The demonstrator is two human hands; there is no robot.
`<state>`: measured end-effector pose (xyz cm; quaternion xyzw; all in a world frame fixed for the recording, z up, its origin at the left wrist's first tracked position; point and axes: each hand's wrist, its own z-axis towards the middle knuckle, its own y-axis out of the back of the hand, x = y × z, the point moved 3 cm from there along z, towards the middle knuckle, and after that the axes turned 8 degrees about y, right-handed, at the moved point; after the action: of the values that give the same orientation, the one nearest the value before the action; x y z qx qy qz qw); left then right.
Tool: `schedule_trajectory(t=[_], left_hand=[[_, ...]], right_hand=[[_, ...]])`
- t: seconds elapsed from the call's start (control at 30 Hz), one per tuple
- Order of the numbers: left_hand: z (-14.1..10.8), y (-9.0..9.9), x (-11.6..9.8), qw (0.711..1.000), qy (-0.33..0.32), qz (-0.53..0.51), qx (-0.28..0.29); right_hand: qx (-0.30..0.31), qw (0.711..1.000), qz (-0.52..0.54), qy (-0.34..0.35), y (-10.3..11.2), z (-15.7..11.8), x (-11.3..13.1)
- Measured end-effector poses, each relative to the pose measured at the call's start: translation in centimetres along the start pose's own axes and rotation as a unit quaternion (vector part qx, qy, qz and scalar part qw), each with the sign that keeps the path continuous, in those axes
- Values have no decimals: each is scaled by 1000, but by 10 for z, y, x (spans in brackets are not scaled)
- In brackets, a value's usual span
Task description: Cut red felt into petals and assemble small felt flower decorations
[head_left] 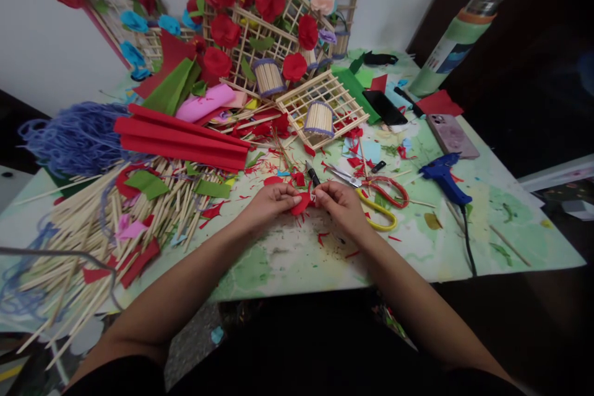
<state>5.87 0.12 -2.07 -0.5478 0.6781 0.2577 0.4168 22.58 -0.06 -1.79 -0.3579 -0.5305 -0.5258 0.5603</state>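
My left hand (273, 201) pinches a small red paper piece (302, 203) above the front middle of the table. My right hand (342, 205), close beside it, has its fingertips closed on the same red piece at its right side. Just beyond the fingertips lies a black pen (312, 173). Scissors with red and yellow handles (381, 203) rest right of my right hand, blades pointing left. Red paper scraps (273, 180) are scattered around both hands.
At left are bamboo sticks (106, 223), purple yarn (78, 136) and folded red paper (185, 139). Small lattice (325, 108) and paper flowers (225, 31) stand behind. To the right are a blue glue gun (445, 176), two phones (452, 135) and a green bottle (452, 46).
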Motion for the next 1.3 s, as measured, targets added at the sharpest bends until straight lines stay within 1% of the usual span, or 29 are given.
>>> schedule_trajectory(t=[0.17, 0.23, 0.3, 0.37, 0.47, 0.53, 0.63, 0.73, 0.8, 0.87, 0.97, 1.03, 1.1, 1.17, 1.23, 1.3], left_hand=[[-2, -5, -1, 1000, -21, 5, 10], [-2, -6, 1, 999, -36, -6, 19], [-2, -7, 2, 998, -52, -23, 25], [-2, -8, 2, 996, -78, -23, 26], [-2, -10, 1, 991, -127, 23, 38], [-2, -11, 0, 983, -167, 50, 60], [-1, -13, 1, 975, -202, 36, 89], [-1, -15, 4, 979, -177, -30, 100], [-2, -15, 3, 980, -158, -81, 86], [-3, -14, 2, 979, -152, -117, 63], [-3, -10, -1, 982, -151, -105, 41], [-3, -7, -2, 986, -149, -69, 17], [-2, -4, -2, 988, -144, -48, -3], [-2, -4, -2, 990, -133, -54, -10], [-3, -6, 0, 990, -112, -82, -4], [-4, -10, 2, 990, -89, -112, 11]], right_hand=[[33, 999, 20, -9, -5, -2, 0], [38, 997, 67, -27, -6, -2, 0], [41, 988, 136, -53, -6, -3, 1], [54, 976, 196, -81, -8, -4, 2], [92, 957, 254, -102, -11, -6, 2], [114, 948, 276, -108, -14, -6, 0], [128, 942, 286, -118, -17, -7, -2], [129, 943, 280, -122, -19, -6, -2], [127, 945, 272, -131, -20, -6, -3], [107, 950, 263, -134, -18, -7, -4], [48, 964, 239, -102, -11, -7, -3], [23, 979, 190, -66, -6, -7, 0], [31, 993, 111, -41, -4, -7, 4], [52, 997, 40, -36, -5, -7, 8], [68, 997, 17, -42, -8, -7, 9], [72, 996, 29, -44, -12, -6, 9]])
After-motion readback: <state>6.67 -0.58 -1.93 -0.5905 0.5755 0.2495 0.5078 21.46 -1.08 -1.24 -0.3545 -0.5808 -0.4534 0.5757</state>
